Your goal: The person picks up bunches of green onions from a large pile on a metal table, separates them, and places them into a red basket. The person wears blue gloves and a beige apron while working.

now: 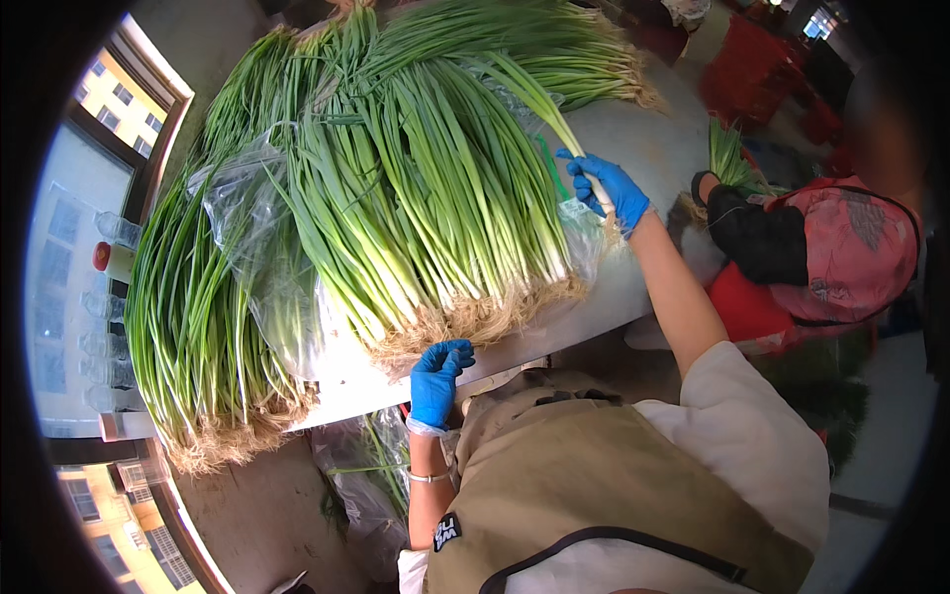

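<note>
My right hand (610, 187), in a blue glove, grips a few green onions (553, 111) by their white stems, roots at the palm and leaves pointing up and left. My left hand (438, 379), also gloved in blue, is at the table's near edge, just below the roots of a large pile of green onions (438, 193); its fingers are bent, and whether they hold anything cannot be told. A second heap (215, 319) lies at the left, and more green onions (579, 52) lie crosswise at the back.
Clear plastic sheeting (256, 215) lies between the heaps on the pale table (616, 275). Bottles (111, 260) line the window sill at left. At right another person in a red patterned garment (853, 252) is close by, near a small bunch of green onions (727, 160). A plastic bag (371, 490) is below the table.
</note>
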Motion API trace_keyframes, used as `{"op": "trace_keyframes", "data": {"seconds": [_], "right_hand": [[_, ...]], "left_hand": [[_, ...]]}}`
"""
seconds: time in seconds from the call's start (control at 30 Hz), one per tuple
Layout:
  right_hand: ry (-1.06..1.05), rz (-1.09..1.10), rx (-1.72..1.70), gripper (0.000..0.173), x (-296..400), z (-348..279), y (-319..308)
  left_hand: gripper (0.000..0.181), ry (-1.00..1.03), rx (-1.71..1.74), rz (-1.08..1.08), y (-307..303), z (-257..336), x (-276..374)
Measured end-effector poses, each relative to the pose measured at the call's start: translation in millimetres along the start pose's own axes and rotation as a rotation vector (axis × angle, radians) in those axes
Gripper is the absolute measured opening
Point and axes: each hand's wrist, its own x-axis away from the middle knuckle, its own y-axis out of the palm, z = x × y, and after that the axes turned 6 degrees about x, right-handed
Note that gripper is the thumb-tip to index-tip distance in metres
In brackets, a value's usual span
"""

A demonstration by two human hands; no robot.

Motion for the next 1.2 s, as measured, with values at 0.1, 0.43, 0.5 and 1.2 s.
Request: {"op": "trace_keyframes", "data": {"seconds": [0.1,0.43,0.5,1.2], "right_hand": [[0.027,0.245,0.292,0.030,-5,34,-8],[0.113,0.600,1.515,0.039,-49,151,-51],[0.293,0.524,1.106,0.038,-41,138,-42],[0.169,-0.010,0.170,0.037,55,-148,-2]], "left_hand": [[0.020,-0.031,0.038,-0.038,-17,-12,8],[0.020,-0.062,0.079,-0.092,-35,-27,19],[0.020,-0.054,0.068,-0.065,-33,-25,24],[0.022,0.016,-0.074,0.011,82,-20,-51]]}}
